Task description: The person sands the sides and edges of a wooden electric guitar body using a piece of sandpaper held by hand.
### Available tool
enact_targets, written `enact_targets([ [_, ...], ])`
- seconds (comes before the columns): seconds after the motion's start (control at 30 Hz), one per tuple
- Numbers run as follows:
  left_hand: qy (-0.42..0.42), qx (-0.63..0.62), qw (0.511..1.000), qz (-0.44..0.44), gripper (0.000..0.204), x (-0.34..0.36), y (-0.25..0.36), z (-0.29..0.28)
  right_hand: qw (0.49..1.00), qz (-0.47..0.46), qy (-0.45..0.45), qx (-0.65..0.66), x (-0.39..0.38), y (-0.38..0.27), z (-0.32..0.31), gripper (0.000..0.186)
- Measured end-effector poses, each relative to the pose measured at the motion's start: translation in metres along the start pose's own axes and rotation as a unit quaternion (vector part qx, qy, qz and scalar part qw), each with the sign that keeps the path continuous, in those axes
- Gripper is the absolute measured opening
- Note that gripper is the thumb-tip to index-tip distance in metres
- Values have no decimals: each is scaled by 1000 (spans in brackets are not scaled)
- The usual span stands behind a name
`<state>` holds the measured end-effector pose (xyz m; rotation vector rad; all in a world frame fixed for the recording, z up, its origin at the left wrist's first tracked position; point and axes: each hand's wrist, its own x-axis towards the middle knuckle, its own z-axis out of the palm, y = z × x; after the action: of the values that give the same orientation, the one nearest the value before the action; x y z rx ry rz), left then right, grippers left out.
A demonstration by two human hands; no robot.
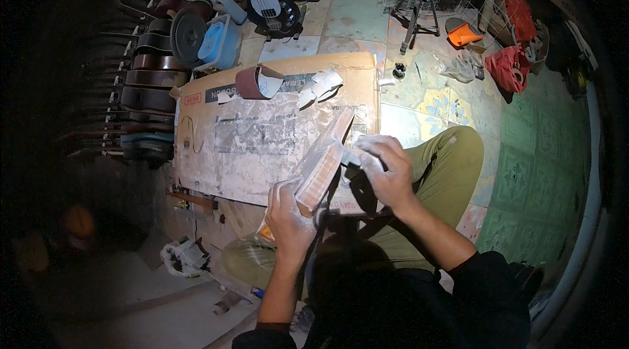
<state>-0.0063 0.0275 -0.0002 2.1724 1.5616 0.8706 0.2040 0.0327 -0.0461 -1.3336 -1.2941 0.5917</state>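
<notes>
A dusty, pale-brown wooden piece [321, 178], long and tapering toward its far end, stands tilted over the cardboard. My left hand [288, 214], coated in white dust, is closed around its near end. At the right side of the wood, my right hand [388, 169] has its fingers bent and pinches a small dark grey sheet [350, 157], which looks like folded sandpaper and lies against the wood's edge. Farther off on the cardboard [203, 172] are a curled brown sandpaper strip [249, 83] and torn white paper pieces [321, 87].
Several guitars [154, 78] stand in a row at the left, with another guitar [268, 8] at the back. Nearby are a blue tub [219, 41], a black tripod [419, 5], an orange dustpan [463, 35] and a red bag [508, 68]. White plastic [183, 257] lies at lower left.
</notes>
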Motion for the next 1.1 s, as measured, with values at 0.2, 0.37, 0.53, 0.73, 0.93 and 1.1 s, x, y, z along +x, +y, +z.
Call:
enact_targets([
  [0.2, -9, 5, 1000, -5, 35, -1, 2, -5, 975, -185, -94, -80, -19, -25, 26, 15],
  [0.37, -36, -19, 999, -14, 37, -4, -1, -4, 969, -215, -11, -119, 3, -7, 28, 19],
  [0.53, -9, -3, 1000, 7, 43, -8, -10, -3, 963, -234, -93, -96, -27, -17, 31, 9],
  [0.73, -7, -38, 999, -13, 44, -3, -12, -2, 986, -136, -87, 33, -34, -25, 38, 12],
  [0.93, -48, -68, 996, -28, 34, -7, -13, -4, 977, -204, -49, -31, -15, -32, 36, 18],
  [1.1, -34, -100, 992, -74, 29, -3, -5, -8, 960, -257, -52, -94, -22, -12, 39, 15],
])
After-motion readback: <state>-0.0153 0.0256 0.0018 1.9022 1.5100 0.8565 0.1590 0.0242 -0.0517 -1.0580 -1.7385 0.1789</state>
